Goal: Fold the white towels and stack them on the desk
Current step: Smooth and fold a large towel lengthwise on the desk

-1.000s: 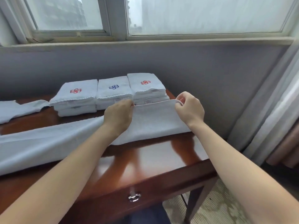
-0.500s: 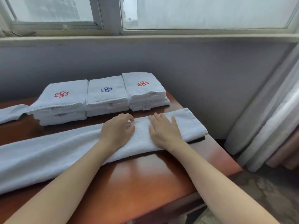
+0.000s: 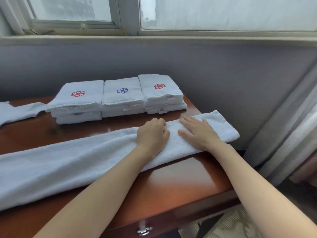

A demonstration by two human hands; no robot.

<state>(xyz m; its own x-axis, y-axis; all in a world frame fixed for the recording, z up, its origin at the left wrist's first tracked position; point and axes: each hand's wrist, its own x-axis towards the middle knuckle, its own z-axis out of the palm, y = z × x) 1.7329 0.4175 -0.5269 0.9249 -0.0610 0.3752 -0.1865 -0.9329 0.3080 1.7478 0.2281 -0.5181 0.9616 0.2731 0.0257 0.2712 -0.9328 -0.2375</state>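
R hand (image 3: 199,133) flat, pressing long towel (image 3: 68,160) on desk (image 3: 171,182). L hand (image 3: 152,134) curled at far edge; fingertips hidden, grip unclear. Towel L end off-frame.

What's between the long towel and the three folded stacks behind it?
Head view: only a bare strip of brown desk separates the long towel from the folded stacks, narrowest beside the right-hand stack.

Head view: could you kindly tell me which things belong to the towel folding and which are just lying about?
For the job: long towel under the left hand and flat right hand; three folded stacks; unfolded towel at far left; desk.
Lying about: window, curtain, drawer handle.
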